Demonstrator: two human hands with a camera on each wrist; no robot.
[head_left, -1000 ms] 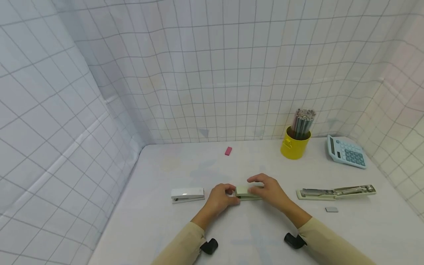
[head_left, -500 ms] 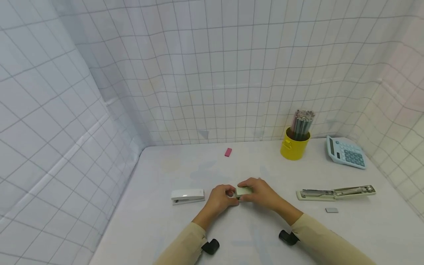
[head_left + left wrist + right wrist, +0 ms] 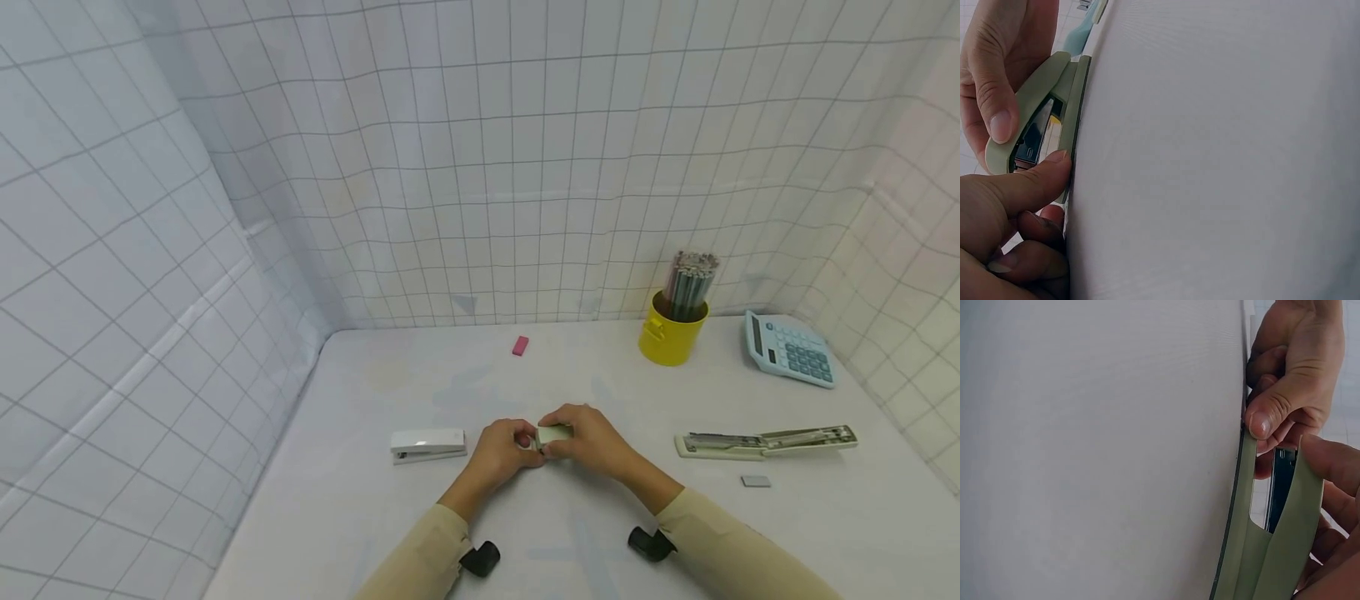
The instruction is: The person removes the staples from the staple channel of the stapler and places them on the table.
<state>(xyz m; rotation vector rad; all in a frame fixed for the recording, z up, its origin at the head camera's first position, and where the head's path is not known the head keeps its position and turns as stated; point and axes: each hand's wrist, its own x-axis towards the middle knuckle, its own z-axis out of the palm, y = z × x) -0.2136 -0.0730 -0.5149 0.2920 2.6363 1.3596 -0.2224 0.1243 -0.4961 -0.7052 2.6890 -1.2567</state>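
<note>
A pale green stapler [image 3: 555, 432] lies on the table between both hands, its nose pointing left. My left hand [image 3: 497, 457] pinches the front end of its base, thumb on the base tip in the left wrist view. Around the front of the stapler's cover [image 3: 1291, 537], my right hand [image 3: 596, 442] holds on with thumb and fingers. A gap shows between cover and base, with the dark metal magazine [image 3: 1034, 134] inside. Beyond my left hand lies a white stapler [image 3: 429, 442].
On the right lies another pale green stapler [image 3: 731, 447], folded open, with a small grey strip [image 3: 755, 482] in front of it. Farther back are a pink block [image 3: 521, 346], a yellow mug [image 3: 673, 342] of pencils and a light blue calculator [image 3: 791, 350].
My right hand has slid left along the green stapler and taken hold of its cover near the front. My left hand stays at the base tip.
</note>
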